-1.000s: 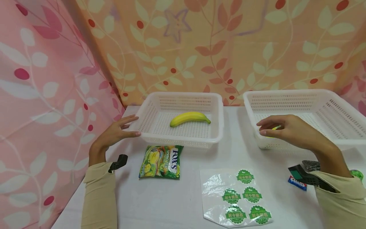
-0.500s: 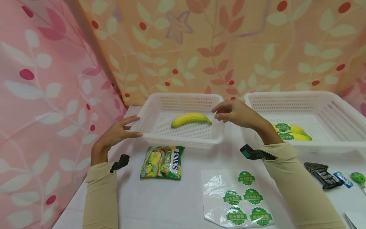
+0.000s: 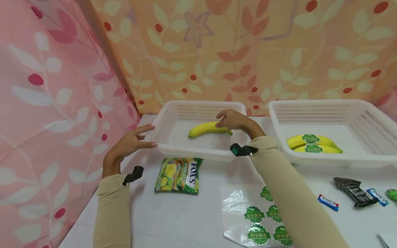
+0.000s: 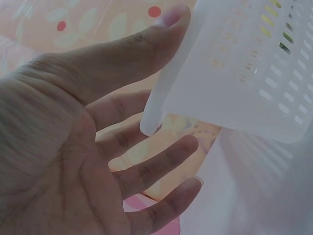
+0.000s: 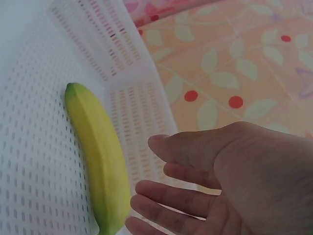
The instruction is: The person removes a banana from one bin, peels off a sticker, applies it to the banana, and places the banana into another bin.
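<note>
A yellow banana (image 3: 203,130) lies on the floor of the left white perforated basket (image 3: 192,151). Over its stem end, in the head view, hovers my right hand (image 3: 234,121) with fingers loosely bent. In the right wrist view, a gap shows between the thumb and fingers of that hand (image 5: 210,181), with the fingertips right beside the banana (image 5: 100,152). My left hand (image 3: 127,144) is at the basket's left side. In the left wrist view its thumb lies along the basket rim (image 4: 171,83), while the other fingers spread loosely outside it.
Two bananas (image 3: 313,144) with green stickers lie in the right basket (image 3: 341,158). In front are a FOX'S candy bag (image 3: 178,175), a sticker sheet (image 3: 235,213), a small red-and-blue packet (image 3: 328,202), a black packet (image 3: 355,193) and tweezer-like tips (image 3: 383,241).
My right hand has moved left from the right basket to above the banana in the left basket, uncovering the two stickered bananas. The left hand stays at the rim.
</note>
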`<move>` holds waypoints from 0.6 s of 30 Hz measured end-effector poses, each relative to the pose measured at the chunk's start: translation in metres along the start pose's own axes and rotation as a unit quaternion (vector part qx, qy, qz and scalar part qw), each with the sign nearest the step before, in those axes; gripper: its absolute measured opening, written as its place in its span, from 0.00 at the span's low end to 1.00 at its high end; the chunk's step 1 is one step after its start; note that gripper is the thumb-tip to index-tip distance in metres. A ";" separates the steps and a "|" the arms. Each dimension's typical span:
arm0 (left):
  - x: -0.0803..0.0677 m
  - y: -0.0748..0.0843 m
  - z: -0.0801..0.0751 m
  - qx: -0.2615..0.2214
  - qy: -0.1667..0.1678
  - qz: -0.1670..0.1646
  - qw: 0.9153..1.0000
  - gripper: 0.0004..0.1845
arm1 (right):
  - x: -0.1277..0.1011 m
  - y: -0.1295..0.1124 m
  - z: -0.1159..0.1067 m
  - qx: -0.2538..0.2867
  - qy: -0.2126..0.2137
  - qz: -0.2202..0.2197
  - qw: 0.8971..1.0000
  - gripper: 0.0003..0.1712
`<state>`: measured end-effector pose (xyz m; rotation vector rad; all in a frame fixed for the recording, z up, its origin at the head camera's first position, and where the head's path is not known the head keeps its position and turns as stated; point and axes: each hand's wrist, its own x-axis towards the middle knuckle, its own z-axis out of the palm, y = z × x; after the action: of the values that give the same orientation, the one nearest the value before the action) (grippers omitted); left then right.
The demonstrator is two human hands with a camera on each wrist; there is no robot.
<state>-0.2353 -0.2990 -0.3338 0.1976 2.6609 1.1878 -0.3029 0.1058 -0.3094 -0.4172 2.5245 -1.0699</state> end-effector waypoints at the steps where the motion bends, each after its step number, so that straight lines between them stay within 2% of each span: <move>1: 0.000 0.000 0.000 -0.001 0.000 0.001 1.000 0.50 | 0.003 -0.001 0.001 0.003 0.002 0.009 1.000 0.33; 6: 0.002 0.001 0.000 0.002 -0.002 0.000 1.000 0.50 | 0.012 -0.004 0.009 0.004 0.004 0.049 0.999 0.37; 13: 0.002 0.002 0.001 0.003 -0.001 0.003 1.000 0.50 | 0.016 -0.004 0.017 0.020 0.000 0.054 0.998 0.41; 18: 0.002 0.002 0.000 0.001 -0.003 -0.003 1.000 0.50 | 0.018 0.000 0.020 -0.016 -0.003 0.080 0.997 0.39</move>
<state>-0.2367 -0.2971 -0.3323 0.1925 2.6557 1.1805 -0.3102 0.0854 -0.3263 -0.2221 2.5241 -0.9664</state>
